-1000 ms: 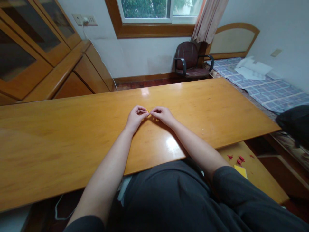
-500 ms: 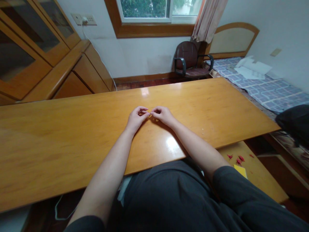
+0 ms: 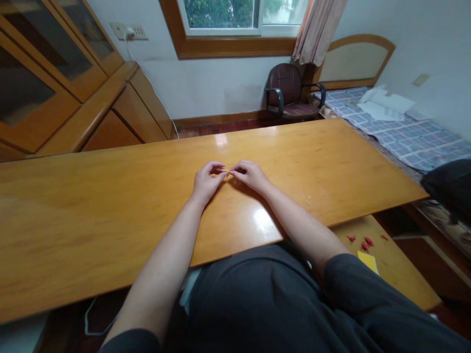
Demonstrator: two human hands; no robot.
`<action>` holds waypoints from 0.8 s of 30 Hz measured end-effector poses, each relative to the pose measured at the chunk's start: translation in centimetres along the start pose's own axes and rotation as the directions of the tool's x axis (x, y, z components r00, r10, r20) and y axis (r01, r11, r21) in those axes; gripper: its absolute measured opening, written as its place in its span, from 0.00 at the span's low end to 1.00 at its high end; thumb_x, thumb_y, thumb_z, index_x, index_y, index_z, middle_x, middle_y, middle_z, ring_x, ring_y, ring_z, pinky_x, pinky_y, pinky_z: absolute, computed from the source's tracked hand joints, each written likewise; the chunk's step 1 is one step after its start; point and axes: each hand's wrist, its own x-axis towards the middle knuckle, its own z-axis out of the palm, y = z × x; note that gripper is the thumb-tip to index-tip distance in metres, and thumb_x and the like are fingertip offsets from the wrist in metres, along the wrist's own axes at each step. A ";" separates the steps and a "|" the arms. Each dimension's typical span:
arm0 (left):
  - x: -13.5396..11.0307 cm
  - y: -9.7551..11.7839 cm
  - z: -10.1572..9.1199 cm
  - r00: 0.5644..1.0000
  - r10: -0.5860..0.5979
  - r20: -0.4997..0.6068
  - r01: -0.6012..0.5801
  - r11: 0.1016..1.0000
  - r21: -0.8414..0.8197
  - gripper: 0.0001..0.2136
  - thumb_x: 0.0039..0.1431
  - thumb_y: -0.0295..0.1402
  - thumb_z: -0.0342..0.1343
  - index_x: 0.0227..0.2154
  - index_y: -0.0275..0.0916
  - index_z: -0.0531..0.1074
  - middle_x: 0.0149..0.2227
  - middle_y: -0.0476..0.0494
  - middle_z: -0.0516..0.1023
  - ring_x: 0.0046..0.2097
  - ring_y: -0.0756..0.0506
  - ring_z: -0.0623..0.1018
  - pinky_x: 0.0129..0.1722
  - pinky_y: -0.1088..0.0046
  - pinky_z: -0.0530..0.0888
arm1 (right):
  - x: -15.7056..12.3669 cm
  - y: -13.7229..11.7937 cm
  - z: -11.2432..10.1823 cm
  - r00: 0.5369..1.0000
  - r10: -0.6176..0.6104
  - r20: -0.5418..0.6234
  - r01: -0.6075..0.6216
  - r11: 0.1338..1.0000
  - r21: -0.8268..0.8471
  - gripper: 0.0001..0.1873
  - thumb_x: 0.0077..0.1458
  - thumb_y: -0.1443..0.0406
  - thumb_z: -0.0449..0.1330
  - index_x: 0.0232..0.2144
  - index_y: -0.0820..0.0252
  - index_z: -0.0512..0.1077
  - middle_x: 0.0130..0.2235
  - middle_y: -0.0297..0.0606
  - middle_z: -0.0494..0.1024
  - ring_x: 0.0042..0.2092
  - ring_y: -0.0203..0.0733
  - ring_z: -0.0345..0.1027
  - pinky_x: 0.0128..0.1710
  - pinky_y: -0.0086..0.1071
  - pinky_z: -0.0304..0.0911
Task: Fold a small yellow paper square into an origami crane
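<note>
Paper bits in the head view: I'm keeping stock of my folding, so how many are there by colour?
On the low bench, red pieces: 4
Beside them, yellow sheet: 1
Pinched between left hand and right hand, tiny piece, colour unclear: 1
Total: 6

place: home bedroom | signs: bed (image 3: 412, 135), wooden cabinets (image 3: 55, 83), curtained window (image 3: 235, 19), long wooden table (image 3: 110, 206)

L hand (image 3: 205, 183) + R hand (image 3: 250, 175) — fingers (image 3: 220, 173) tip-to-tip, mid wooden table (image 3: 110, 206)
</note>
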 end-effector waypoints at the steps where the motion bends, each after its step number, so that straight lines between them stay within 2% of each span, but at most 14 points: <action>1: 0.0 0.0 0.0 1.000 -0.002 -0.016 0.001 1.000 -0.025 0.12 0.49 0.37 0.66 0.37 0.40 0.75 0.37 0.45 0.79 0.38 0.46 0.79 0.41 0.69 0.75 | 0.0 0.0 0.0 1.000 0.005 0.003 -0.005 1.000 0.003 0.08 0.58 0.62 0.62 0.32 0.60 0.79 0.33 0.38 0.79 0.36 0.38 0.69 0.40 0.30 0.62; 6: 0.2 -0.3 0.1 0.999 -0.004 -0.032 0.000 0.990 -0.140 0.13 0.47 0.35 0.67 0.35 0.40 0.73 0.36 0.47 0.77 0.37 0.47 0.78 0.41 0.70 0.74 | 0.0 0.2 0.6 1.000 0.007 0.011 -0.007 0.999 0.037 0.08 0.57 0.61 0.64 0.34 0.60 0.79 0.33 0.37 0.79 0.35 0.37 0.69 0.39 0.30 0.62; 12: 0.3 -0.5 0.2 0.997 -0.076 -0.024 0.070 0.979 -0.191 0.15 0.46 0.38 0.68 0.34 0.40 0.71 0.34 0.48 0.76 0.38 0.47 0.78 0.42 0.70 0.74 | 0.1 0.0 0.8 0.999 0.026 -0.029 -0.024 0.996 0.081 0.08 0.56 0.61 0.65 0.32 0.61 0.79 0.32 0.37 0.79 0.33 0.36 0.67 0.36 0.29 0.61; 19: 0.2 -1.0 0.3 0.997 -0.074 -0.009 0.071 0.983 -0.168 0.15 0.47 0.40 0.67 0.35 0.39 0.73 0.35 0.46 0.78 0.38 0.46 0.78 0.42 0.69 0.75 | 0.1 0.3 1.0 0.995 0.098 -0.016 -0.095 0.987 0.128 0.09 0.55 0.61 0.64 0.32 0.62 0.78 0.32 0.37 0.79 0.32 0.35 0.68 0.34 0.28 0.61; 24: 0.0 -0.8 0.2 1.000 -0.005 0.021 0.005 1.000 -0.029 0.13 0.52 0.40 0.65 0.36 0.39 0.77 0.36 0.45 0.81 0.38 0.46 0.79 0.42 0.69 0.75 | 0.1 0.6 1.1 0.999 0.042 -0.026 -0.040 0.996 0.076 0.06 0.55 0.64 0.64 0.31 0.63 0.76 0.30 0.35 0.77 0.31 0.35 0.67 0.33 0.28 0.60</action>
